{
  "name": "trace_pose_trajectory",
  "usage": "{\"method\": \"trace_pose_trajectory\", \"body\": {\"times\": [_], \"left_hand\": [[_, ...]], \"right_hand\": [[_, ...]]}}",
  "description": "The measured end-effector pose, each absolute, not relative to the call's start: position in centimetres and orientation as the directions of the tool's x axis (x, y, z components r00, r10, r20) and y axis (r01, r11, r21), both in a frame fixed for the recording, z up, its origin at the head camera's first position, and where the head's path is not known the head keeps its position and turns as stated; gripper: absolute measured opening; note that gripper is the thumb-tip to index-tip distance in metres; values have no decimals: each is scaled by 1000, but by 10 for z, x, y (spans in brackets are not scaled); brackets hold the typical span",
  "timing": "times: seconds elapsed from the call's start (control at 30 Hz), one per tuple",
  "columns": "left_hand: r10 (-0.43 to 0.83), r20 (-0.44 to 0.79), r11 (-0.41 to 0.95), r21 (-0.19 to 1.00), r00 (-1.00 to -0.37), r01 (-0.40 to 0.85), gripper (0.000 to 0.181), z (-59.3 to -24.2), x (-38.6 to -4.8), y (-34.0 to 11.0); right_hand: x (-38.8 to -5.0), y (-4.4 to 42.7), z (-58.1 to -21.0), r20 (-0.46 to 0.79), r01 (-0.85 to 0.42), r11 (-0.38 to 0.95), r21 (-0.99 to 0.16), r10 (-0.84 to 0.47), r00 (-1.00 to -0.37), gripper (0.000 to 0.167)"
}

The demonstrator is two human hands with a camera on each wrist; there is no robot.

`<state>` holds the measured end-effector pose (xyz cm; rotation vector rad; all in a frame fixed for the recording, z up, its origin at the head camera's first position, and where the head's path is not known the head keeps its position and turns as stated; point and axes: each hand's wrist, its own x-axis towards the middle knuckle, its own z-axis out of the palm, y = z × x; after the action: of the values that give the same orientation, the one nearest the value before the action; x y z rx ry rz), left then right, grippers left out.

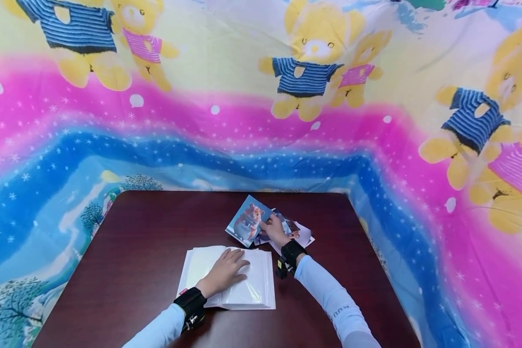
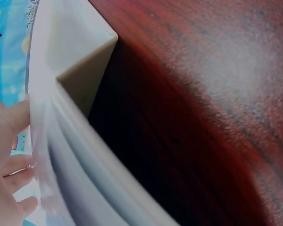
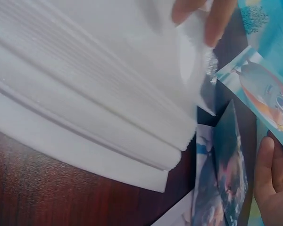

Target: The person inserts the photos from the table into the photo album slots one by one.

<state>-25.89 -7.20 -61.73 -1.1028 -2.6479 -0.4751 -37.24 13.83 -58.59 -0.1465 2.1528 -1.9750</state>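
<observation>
A white photo album with clear, glossy sleeves lies open on the table. My left hand rests across its middle with the fingers extended; in the left wrist view, those fingers lie against the sleeve. Just beyond the album, my right hand pinches a blue picture card showing cartoon animals, held by its right edge. Beneath and beside that hand are more picture cards, overlapping in a loose pile. In the right wrist view, the held card is tilted above the others.
The dark reddish-brown table has a glossy wood grain. Behind and along its sides hangs a colourful cloth printed with teddy bears. The album's thick stack of page edges faces the right wrist camera.
</observation>
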Motion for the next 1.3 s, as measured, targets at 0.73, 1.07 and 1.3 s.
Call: {"method": "trace_pose_trajectory", "body": {"times": [0.73,1.07,1.3], "left_hand": [[628,376,678,165,-681,717,39,-621,-256,-73],[620,408,679,147,-670,719,38,-623,-255,-73],[624,376,691,143,-685,708,39,-623,-254,-74]], "right_hand": [[-371,145,-592,-163,159,40,-986,-153,-975,38],[-372,143,-601,-133,134,5,-991,-200,-971,29],[-378,157,-618,149,-199,154,-968,-285,-947,13]]}}
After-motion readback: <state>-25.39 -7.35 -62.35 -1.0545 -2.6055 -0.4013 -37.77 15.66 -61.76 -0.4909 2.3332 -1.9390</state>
